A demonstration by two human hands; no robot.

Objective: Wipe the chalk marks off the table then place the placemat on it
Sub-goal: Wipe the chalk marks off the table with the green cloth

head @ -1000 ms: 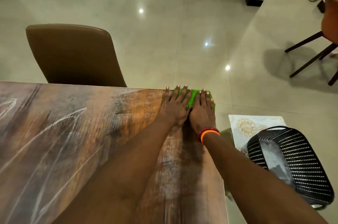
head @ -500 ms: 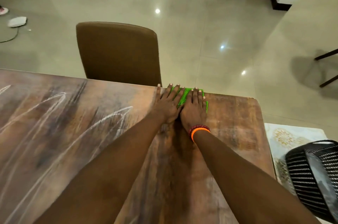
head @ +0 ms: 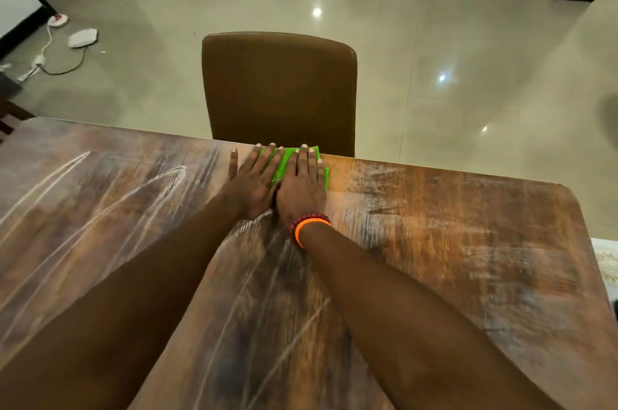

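A bright green cloth (head: 280, 166) lies flat on the wooden table (head: 468, 242) at its far edge. My left hand (head: 251, 183) and my right hand (head: 302, 183) lie side by side on the cloth, palms down and fingers stretched out, covering most of it. White chalk marks (head: 110, 205) streak the table's left and middle parts. Faint smears show on the right part. A corner of the patterned placemat (head: 608, 262) shows past the table's right edge.
A brown chair (head: 279, 92) stands pushed in behind the table's far edge, right beyond my hands. On the tiled floor at the far left lie a white device (head: 83, 37) and cables. Wooden furniture legs show at the top right.
Both hands have slid the green cloth leftward along the far edge, from the right corner to in front of the brown chair. The black basket has left the view.
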